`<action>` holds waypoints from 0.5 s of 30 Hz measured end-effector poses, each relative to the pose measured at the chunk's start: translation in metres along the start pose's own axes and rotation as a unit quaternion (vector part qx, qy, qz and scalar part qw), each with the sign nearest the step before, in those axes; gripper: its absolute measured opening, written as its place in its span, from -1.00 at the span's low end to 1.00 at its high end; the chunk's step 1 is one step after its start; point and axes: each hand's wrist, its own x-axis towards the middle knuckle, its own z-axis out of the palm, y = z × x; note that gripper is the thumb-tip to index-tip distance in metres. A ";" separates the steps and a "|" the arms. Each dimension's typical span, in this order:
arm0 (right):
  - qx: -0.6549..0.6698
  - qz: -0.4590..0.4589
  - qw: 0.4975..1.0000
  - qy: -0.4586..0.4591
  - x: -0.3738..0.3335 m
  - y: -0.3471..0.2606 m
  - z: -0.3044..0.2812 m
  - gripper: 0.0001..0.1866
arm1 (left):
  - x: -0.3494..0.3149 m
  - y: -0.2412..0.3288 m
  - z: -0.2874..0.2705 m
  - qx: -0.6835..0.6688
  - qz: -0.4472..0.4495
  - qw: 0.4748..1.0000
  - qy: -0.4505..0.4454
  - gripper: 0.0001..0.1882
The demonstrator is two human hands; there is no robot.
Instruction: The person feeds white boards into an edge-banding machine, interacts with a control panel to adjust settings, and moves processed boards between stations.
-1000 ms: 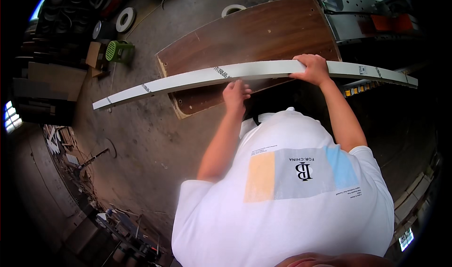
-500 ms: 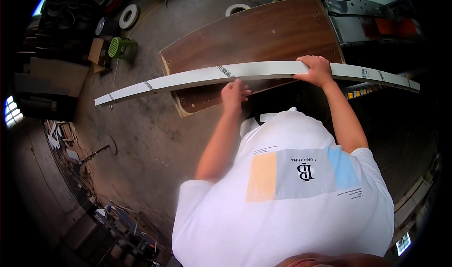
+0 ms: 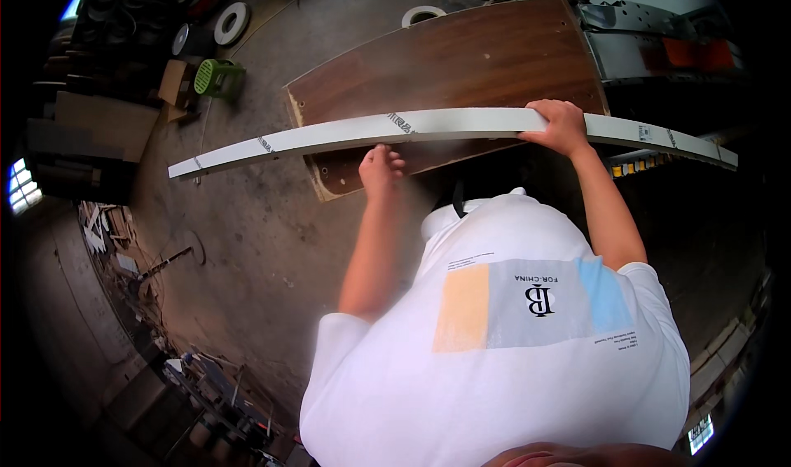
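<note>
A long white board (image 3: 470,121), narrow and banded with dark print, stretches across in front of me; the lens bends it into an arc. My right hand (image 3: 562,128) is wrapped over it right of the middle, fingers on the far edge. Just below the near edge, left of the middle, is my left hand (image 3: 381,170). Its fingers are curled in, and whatever they may hold is hidden. Whether this hand touches the board, I cannot tell. Beneath the board lies a brown wood-grain panel (image 3: 445,59) with worn pale edges.
Metal machinery (image 3: 634,47) stands beyond the panel's right end. A green stool (image 3: 219,78), a white roll (image 3: 231,24) and brown panels (image 3: 99,129) are at the far left. Another white roll (image 3: 423,14) lies behind the panel. Scrap pieces (image 3: 103,228) litter the left side.
My left hand has moved left along the board's near edge, its fingers still curled. The right hand keeps its grip, and the board appears almost unmoved.
</note>
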 end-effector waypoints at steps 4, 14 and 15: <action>-0.002 0.006 1.000 -0.007 0.001 0.002 0.003 -0.44 | -0.023 0.003 0.026 0.092 -0.020 0.993 -0.077 -0.66; -0.003 -0.003 1.000 0.004 0.000 0.004 0.004 -0.43 | -0.008 -0.008 0.021 0.007 0.015 1.000 -0.024 -0.78; 0.002 -0.006 1.000 0.004 0.000 0.003 0.004 -0.44 | -0.004 -0.009 0.012 0.008 0.016 1.000 -0.024 -0.78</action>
